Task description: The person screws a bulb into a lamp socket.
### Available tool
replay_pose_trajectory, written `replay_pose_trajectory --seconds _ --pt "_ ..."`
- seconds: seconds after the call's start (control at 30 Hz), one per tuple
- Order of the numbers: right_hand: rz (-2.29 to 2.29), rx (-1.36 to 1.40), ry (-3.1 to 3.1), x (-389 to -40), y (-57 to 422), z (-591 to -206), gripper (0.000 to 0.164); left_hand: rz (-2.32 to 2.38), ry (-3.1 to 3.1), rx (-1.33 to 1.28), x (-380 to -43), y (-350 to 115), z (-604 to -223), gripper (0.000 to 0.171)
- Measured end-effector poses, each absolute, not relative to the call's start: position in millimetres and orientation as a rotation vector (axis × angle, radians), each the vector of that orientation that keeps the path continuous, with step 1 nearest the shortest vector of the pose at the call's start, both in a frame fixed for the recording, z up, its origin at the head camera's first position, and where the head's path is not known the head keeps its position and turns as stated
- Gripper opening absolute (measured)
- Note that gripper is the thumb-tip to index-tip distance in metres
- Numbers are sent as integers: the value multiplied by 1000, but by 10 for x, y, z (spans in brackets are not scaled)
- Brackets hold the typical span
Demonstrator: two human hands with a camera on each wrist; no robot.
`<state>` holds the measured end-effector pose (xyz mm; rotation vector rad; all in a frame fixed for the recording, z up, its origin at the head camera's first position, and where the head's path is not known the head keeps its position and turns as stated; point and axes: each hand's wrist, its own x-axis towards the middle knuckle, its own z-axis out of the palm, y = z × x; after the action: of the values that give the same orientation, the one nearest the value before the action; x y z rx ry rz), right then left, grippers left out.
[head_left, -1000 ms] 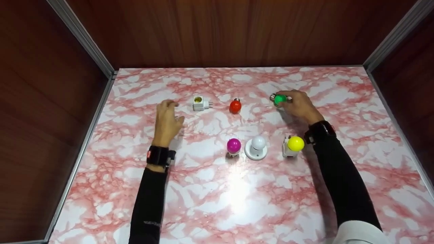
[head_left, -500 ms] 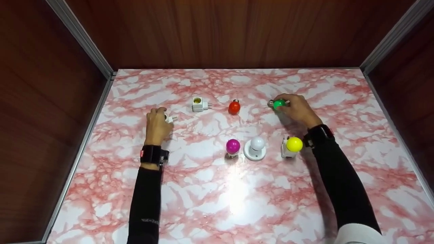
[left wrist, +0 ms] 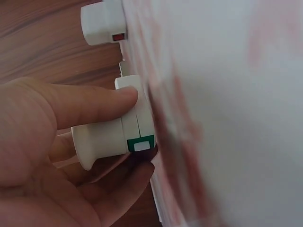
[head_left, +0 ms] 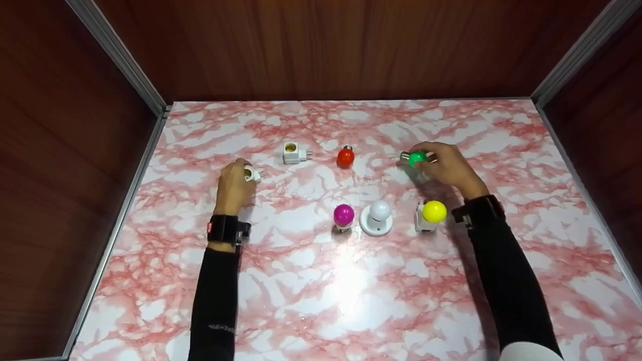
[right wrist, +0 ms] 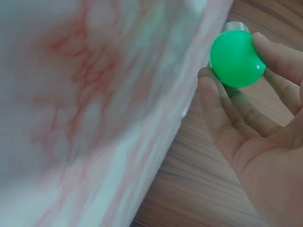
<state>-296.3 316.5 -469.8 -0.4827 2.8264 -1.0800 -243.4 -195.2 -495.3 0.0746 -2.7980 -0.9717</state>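
On the left of the worktop (head_left: 281,281), the left hand (head_left: 232,186) has its fingers (left wrist: 124,190) and thumb closed narrowly about the round socket (head_left: 254,174); the socket's mouth faces up and its pins point right. Whether it touches the worktop I cannot tell. To the right and a little farther off lies the square socket (head_left: 290,156), its brass-lined mouth up and its pins also pointing right, apart from both hands. Next come the red bulb (head_left: 345,158), lying with its cap to the far side, and, nearer, the magenta bulb (head_left: 343,215), its head up. Just right of that, the white bulb (head_left: 379,210) rises from a round base (head_left: 376,228). Farther right, the green bulb (head_left: 417,159) sits between the fingers (right wrist: 215,97) of the right hand (head_left: 445,163), lightly pinched about its globe; whether it is clear of the worktop is uncertain. The relation that matters, I judge, is between this bulb and the round socket: the bulb's long axis runs roughly left to right with its cap (head_left: 405,156) leftward, while the socket opens upward, so the two axes stand crosswise. They are well apart, the bulb slightly farther, with the square socket and red bulb spaced between. Near the right wrist, the yellow bulb (head_left: 434,211) tops a white box (head_left: 424,224).
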Motion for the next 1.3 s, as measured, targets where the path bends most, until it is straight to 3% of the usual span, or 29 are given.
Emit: replay_pose_trajectory --seconds 0.63,1.0,1.3 --pt "-1333 -645 2962 -2574 3027 -4096 31 -1092 -2476 -173 -2101 -1523 -4188 49" --pt "-1556 -874 3002 -2212 2837 -3755 37 -1099 -2345 -329 -1859 -1206 -3781 38" --pt "-1736 -889 2931 -2015 2600 -3656 42 -1090 -2283 -455 -1816 -928 -3680 37"
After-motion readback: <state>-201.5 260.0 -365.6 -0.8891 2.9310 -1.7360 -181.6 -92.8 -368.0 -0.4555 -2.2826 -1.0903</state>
